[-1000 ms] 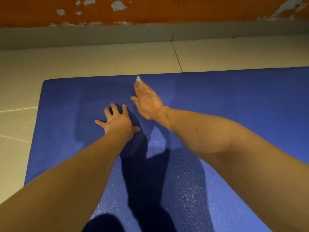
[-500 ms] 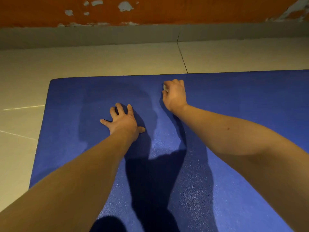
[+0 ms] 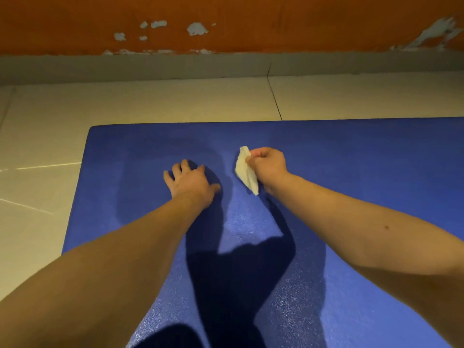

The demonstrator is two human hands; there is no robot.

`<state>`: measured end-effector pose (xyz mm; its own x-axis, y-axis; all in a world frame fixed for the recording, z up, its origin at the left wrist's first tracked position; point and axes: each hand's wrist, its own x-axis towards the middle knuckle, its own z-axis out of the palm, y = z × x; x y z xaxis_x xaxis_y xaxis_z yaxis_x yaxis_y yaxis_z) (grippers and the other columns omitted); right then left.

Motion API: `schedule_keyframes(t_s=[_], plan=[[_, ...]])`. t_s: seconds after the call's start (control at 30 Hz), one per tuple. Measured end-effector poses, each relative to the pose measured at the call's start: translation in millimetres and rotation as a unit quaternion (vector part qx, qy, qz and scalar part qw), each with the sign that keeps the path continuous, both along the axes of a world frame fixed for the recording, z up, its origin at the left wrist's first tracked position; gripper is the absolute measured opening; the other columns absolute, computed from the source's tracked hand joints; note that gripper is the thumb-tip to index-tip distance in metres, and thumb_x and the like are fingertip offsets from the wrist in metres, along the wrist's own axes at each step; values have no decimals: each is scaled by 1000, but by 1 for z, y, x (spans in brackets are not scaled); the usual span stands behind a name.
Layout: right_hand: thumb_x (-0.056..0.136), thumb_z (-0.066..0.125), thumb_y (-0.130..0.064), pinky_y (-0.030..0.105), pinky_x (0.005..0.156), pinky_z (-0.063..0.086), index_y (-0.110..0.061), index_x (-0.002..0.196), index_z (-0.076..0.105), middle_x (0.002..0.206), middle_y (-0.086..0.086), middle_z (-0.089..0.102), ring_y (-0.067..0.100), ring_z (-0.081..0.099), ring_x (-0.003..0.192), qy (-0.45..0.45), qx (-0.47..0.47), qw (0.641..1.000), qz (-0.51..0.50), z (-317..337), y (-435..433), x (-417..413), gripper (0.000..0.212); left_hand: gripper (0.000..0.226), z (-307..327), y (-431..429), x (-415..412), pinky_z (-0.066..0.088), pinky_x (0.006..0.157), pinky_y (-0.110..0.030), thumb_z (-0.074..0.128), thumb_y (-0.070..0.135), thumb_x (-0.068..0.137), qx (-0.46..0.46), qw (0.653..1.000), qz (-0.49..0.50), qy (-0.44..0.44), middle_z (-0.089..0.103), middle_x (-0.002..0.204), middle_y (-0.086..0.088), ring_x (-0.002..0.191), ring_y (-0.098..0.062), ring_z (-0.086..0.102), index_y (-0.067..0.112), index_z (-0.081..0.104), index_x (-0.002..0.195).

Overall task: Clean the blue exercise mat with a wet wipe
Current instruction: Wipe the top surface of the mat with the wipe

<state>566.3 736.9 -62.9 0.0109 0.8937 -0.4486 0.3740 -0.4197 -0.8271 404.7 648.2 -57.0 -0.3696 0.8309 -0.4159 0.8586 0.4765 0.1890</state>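
The blue exercise mat [image 3: 364, 177] lies flat on the tiled floor and fills most of the lower view. My left hand [image 3: 190, 183] presses palm-down on the mat near its far left part, fingers spread. My right hand [image 3: 267, 165] is lifted just above the mat to the right of it, fingers curled, pinching a white wet wipe [image 3: 246, 169] that hangs folded from the fingers. A darker damp patch shows on the mat around my left hand.
Pale floor tiles [image 3: 175, 101] surround the mat on the left and beyond its far edge. A grey skirting and an orange wall with flaking paint [image 3: 226, 23] run along the back. My arms' shadows fall across the mat's middle.
My right hand stopped wiping flat near the far edge, curled its fingers round the wipe and pulled back towards me, lifting the wipe off the mat. My left hand stayed pressed in place.
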Motion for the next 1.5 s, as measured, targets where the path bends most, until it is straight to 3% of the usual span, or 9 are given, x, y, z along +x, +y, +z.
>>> schedule_keyframes(t_s=[0.17,0.27,0.37,0.57,0.73,1.03,1.23,1.4,1.5], plan=[[95,62,-2,41,85,61,-12,91,66,93,13,74,26,72,87,137,-107,985,-8,11,-27,-7,11,59,8,-7,19,41,108,-37,65,53,90,106,912,150,-367,60,137,2,128,-22,54,17,60,137],[99,59,-5,41,87,60,-12,97,65,100,15,73,25,70,88,135,-139,981,-8,16,-34,-5,10,44,24,-12,27,46,87,-22,68,37,93,110,885,175,-417,66,116,4,113,-18,62,10,65,128],[99,58,-9,47,90,59,-10,101,67,101,17,75,29,74,93,103,-125,987,5,21,-38,1,9,35,35,-15,30,57,85,-33,68,47,90,105,867,183,-451,75,95,-4,94,-25,71,13,75,98],[101,61,-37,26,68,57,-5,112,69,106,12,75,20,73,93,153,-170,972,46,40,-52,11,35,7,36,-22,29,58,89,-45,69,18,91,127,877,165,-434,74,97,-6,94,-26,71,12,71,93],[92,69,-48,25,81,56,-11,119,70,107,3,77,16,73,102,161,-175,967,96,49,-60,16,46,5,40,-30,22,58,90,-45,70,18,92,133,879,166,-428,74,98,-6,94,-24,71,13,69,92],[96,66,-6,30,72,58,-10,128,54,120,14,70,24,70,104,172,-203,964,17,42,-79,11,35,30,42,-49,9,59,84,-33,76,20,89,160,849,162,-477,68,106,-7,100,-23,69,13,62,114],[96,62,-5,29,71,59,-17,119,60,112,12,70,19,68,89,122,-188,974,13,42,-78,10,26,22,42,-55,10,51,70,-19,77,16,86,179,905,16,-386,69,96,4,85,-12,66,19,68,106],[99,61,-14,36,95,57,-22,147,50,136,-6,57,9,62,114,162,-111,971,138,47,-73,21,50,6,40,-48,4,48,66,-17,68,17,94,179,912,42,-368,70,90,1,79,-13,64,14,70,99],[93,70,-5,33,91,58,-9,133,63,122,7,71,18,69,107,133,-65,963,223,37,-74,21,41,6,38,-42,1,47,60,-12,68,17,94,181,903,63,-385,70,87,0,72,-10,61,11,70,97]])
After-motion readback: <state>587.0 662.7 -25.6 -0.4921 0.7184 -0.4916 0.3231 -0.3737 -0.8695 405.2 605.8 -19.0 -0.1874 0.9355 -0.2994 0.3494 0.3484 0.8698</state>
